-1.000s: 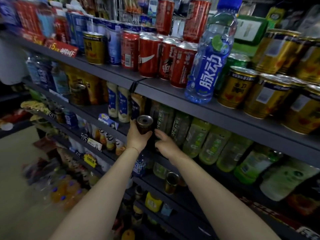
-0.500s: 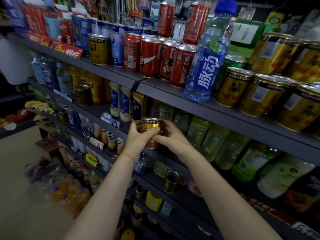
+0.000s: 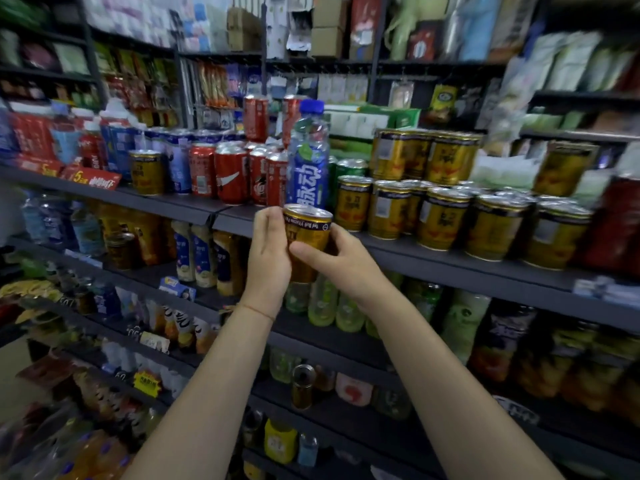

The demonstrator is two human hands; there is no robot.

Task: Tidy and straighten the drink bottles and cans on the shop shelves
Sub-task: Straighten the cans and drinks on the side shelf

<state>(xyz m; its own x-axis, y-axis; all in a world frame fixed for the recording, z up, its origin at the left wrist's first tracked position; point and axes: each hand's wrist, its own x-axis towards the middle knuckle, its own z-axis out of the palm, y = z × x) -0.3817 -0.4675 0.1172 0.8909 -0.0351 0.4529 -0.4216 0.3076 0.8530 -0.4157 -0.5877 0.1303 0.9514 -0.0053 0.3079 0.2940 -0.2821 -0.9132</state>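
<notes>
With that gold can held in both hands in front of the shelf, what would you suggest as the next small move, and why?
Probably carry the gold can right and set it upright by the row of matching gold cans. Left hand and right hand both grip it off the shelf, beside the blue bottle.

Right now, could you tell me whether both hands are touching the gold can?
Touching: the head view shows the left hand and right hand wrapped against the gold can.

We see dim, even shop light; beyond the fingers (image 3: 277,230) the shelves (image 3: 450,268) blur and bow toward the edges.
</notes>
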